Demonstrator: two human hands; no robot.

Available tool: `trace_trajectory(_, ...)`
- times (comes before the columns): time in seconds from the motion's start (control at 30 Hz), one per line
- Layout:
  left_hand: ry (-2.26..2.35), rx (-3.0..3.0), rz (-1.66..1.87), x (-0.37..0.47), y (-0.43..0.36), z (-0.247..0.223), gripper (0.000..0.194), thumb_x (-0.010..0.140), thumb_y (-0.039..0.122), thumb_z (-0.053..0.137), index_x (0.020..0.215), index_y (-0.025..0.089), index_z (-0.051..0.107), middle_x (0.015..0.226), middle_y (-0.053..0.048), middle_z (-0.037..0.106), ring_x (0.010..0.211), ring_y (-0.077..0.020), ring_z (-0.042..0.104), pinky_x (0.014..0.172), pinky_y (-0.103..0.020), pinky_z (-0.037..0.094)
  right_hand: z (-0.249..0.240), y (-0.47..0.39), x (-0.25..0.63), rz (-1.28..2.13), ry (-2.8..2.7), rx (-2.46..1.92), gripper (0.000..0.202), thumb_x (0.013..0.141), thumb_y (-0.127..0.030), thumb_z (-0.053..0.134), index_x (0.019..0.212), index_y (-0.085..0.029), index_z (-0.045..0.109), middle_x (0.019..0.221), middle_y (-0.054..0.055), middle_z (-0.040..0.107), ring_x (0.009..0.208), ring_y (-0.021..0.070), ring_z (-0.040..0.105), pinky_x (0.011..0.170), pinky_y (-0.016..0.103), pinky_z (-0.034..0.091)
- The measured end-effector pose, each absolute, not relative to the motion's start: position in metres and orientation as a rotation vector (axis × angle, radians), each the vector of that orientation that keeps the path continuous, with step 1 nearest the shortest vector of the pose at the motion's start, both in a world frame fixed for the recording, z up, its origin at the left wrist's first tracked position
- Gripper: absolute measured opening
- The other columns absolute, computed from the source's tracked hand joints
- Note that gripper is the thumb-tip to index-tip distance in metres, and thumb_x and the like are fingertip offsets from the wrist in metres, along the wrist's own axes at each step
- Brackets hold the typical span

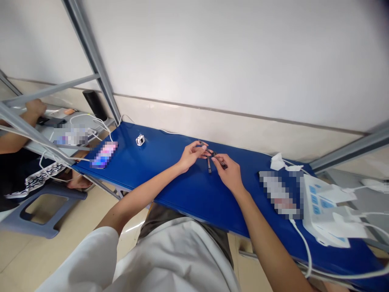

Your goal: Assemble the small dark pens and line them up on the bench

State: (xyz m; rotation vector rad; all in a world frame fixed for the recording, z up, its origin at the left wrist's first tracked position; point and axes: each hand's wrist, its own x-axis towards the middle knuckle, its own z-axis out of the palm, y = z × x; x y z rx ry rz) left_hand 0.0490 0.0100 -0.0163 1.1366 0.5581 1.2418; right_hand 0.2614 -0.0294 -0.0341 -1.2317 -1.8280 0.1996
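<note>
Over the middle of the blue desk (170,178), both hands meet on a thin, dark, pen-like stick (213,154). My left hand (193,155) pinches its far left end between thumb and fingers. The near right end is in the closed fingers of my right hand (229,171), which partly hide it. Just below, between the two hands, a short dark rod (209,165) shows; whether it lies on the desk or hangs from the stick I cannot tell.
A small white cube-like item (140,140) and a phone (104,155) stand left. To the right are a blurred dark device (279,192), crumpled tissue (277,162) and a white power strip (325,215) with cables. Another person's arm (18,132) is at the adjoining desk.
</note>
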Motion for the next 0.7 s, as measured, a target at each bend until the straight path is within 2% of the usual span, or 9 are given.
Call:
trace_trajectory(0.43,0.502,1.218,1.152,0.0503,0.0094,-0.0232,0.059,0.083,0.066,0.093,0.116,0.018,0.081,0.121,-0.016,0.082,0.112,-0.0284,0.079,0.1,-0.043,0.061,-0.0329,-0.0296,0.2606,0.199,-1.846,-1.173,0.036,0.113,-0.058,0.061,0.114,-0.025,0.076,0.105,0.01,0.083,0.09,0.0289,0.079,0.083,0.04,0.059)
trace_trajectory(0.7,0.45,1.262,1.165,0.0501,0.0117,-0.0239,0.058,0.087,0.064,0.09,0.122,0.019,0.081,0.127,-0.017,0.081,0.115,-0.0278,0.077,0.102,-0.043,0.059,-0.0308,-0.0306,0.2599,0.256,-1.864,-1.146,0.035,0.115,-0.054,0.057,0.117,-0.024,0.077,0.112,0.012,0.083,0.092,0.0289,0.079,0.084,0.041,0.06)
